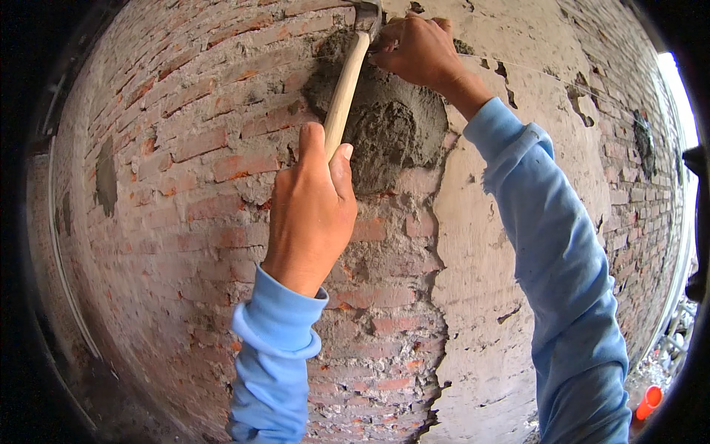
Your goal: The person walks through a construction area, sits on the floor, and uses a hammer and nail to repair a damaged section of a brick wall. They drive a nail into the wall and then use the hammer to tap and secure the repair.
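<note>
My left hand [310, 214] is wrapped round the pale wooden handle of a hammer [346, 100], index finger and thumb pointing up along it. The hammer's metal head is at the top edge, close against the brick wall [214, 163]. Beside that head, my right hand [421, 52] is closed with its fingertips pinched together near the wall; what they hold, if anything, is hidden. Below it spreads a rough patch of wet grey mortar [392, 137]. A thin pale string [536, 70] stretches across the wall to the right of my right hand.
A strip of old beige plaster [481, 251] with a ragged edge and chipped holes covers the wall right of the mortar. More bare brick [636, 200] curves away beyond it. An orange tube-shaped object [648, 402] lies among rubble at the lower right.
</note>
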A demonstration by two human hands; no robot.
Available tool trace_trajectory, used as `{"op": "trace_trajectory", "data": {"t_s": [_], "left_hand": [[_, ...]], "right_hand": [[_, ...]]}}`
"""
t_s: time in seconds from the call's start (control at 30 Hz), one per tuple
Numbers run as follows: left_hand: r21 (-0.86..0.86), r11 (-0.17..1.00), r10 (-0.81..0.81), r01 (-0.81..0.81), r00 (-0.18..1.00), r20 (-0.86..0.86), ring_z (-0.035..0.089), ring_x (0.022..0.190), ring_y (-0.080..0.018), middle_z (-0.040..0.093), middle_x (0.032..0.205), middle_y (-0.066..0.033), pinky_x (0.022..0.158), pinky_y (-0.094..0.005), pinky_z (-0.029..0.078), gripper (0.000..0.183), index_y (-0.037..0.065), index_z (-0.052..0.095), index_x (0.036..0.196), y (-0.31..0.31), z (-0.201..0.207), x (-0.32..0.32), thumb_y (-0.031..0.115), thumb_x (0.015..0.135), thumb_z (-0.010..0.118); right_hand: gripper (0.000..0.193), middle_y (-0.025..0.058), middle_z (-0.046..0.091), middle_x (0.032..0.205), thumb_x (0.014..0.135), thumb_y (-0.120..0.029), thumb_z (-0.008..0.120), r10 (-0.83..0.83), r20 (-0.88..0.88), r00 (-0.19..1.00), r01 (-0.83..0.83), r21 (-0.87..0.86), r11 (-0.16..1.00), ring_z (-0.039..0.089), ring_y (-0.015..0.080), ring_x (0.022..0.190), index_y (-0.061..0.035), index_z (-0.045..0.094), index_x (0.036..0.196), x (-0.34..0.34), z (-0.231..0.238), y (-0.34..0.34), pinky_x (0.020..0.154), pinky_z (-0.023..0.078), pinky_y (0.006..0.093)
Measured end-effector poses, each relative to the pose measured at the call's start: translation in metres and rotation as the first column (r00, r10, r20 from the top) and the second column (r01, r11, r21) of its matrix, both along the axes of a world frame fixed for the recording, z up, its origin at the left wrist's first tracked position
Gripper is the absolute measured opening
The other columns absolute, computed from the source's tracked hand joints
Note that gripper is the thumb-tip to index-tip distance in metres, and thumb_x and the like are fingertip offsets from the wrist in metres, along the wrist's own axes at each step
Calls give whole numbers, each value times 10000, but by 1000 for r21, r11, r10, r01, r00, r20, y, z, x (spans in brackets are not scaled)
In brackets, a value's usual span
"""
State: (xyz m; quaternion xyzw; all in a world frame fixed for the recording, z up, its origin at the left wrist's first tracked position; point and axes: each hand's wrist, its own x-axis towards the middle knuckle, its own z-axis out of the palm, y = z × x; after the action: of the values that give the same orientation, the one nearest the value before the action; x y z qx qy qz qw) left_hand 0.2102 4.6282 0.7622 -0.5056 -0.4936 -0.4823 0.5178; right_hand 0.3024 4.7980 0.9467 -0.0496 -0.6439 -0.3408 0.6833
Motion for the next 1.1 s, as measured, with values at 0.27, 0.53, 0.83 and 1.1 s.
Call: {"op": "trace_trajectory", "data": {"t_s": [0.27, 0.53, 0.83, 1.1], "left_hand": [[-49, 999, 1, 1, 999, 49, 610, 680, -497, 601, 717, -290, 512, -551, 430, 172, 40, 405, 1027, -2, -1, 1, 171, 993, 512], [76, 994, -79, 80, 997, -24, 607, 663, -495, 590, 696, -296, 503, -561, 412, 174, 47, 403, 1027, -8, -2, 2, 177, 993, 515], [-13, 999, -28, 29, 999, 40, 608, 667, -498, 590, 698, -296, 523, -568, 423, 181, 43, 408, 1018, -8, 0, 1, 191, 996, 509], [27, 1000, -10, 11, 1000, -20, 603, 670, -502, 596, 718, -287, 517, -565, 417, 190, 35, 404, 1009, 1, 2, -3, 193, 998, 508]], "right_hand": [[252, 36, 691, 757, 700, -349, 747, 14, 10, 1000, -15, 63, 998, 661, 248, 785, -134, 745, 834, 1, -1, -1, 921, 362, 460], [258, 50, 681, 722, 696, -343, 746, 42, 61, 997, -47, 87, 995, 665, 253, 789, -126, 745, 836, 3, 0, -3, 927, 364, 458], [243, 34, 691, 744, 702, -330, 751, -17, 22, 1000, 16, 12, 1000, 668, 245, 810, -136, 752, 848, 1, -1, -5, 944, 352, 450], [235, 28, 693, 743, 706, -356, 759, 2, 32, 999, -3, 43, 999, 666, 231, 797, -155, 751, 828, 2, -2, -3, 927, 347, 452]]}}
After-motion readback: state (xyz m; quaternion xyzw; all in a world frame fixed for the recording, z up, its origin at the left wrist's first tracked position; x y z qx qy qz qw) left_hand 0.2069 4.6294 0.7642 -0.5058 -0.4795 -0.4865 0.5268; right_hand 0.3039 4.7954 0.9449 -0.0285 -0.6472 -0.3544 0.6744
